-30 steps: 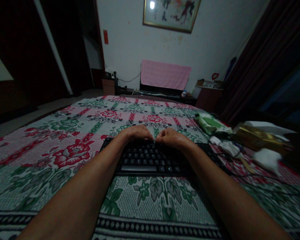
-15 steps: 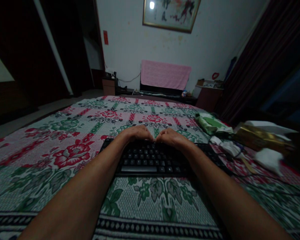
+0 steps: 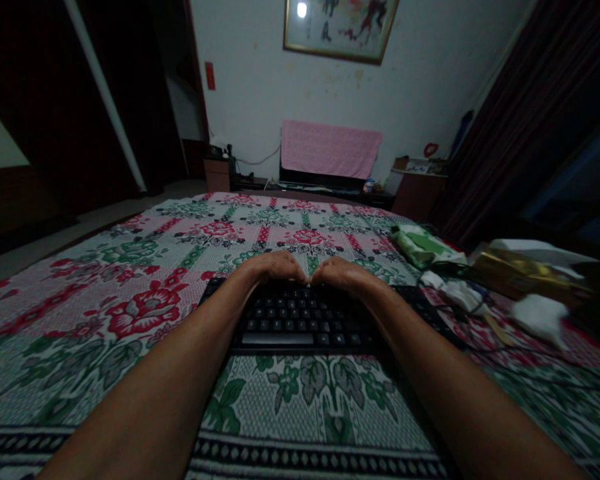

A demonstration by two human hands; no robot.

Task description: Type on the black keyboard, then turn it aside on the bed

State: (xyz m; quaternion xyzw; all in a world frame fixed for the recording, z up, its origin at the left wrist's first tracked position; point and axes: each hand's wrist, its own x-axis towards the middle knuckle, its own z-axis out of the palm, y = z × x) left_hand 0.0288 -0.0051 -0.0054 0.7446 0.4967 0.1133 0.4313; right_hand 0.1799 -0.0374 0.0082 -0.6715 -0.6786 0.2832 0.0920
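A black keyboard (image 3: 290, 325) lies flat on the bed, its space bar towards me. My left hand (image 3: 280, 267) is bent inward over its far edge, fingers curled and thumb side facing me. Opposite it, my right hand (image 3: 337, 273) is curled in the same way. The two sets of fingertips almost meet above the top rows of keys. Whatever they pinch, if anything, is hidden or too small to name. Both forearms cross over the keyboard's ends and cover part of its keys.
A flowered bedspread (image 3: 310, 393) spreads under everything. To the right lie a green-and-white packet (image 3: 425, 247), a golden box (image 3: 525, 270), crumpled white tissue (image 3: 540, 317) and a dark cable (image 3: 540, 370). A pink cloth (image 3: 330, 150) drapes over something by the far wall.
Both hands stay in almost the same place over the far edge of the keyboard. Only the camera view has shifted very slightly.
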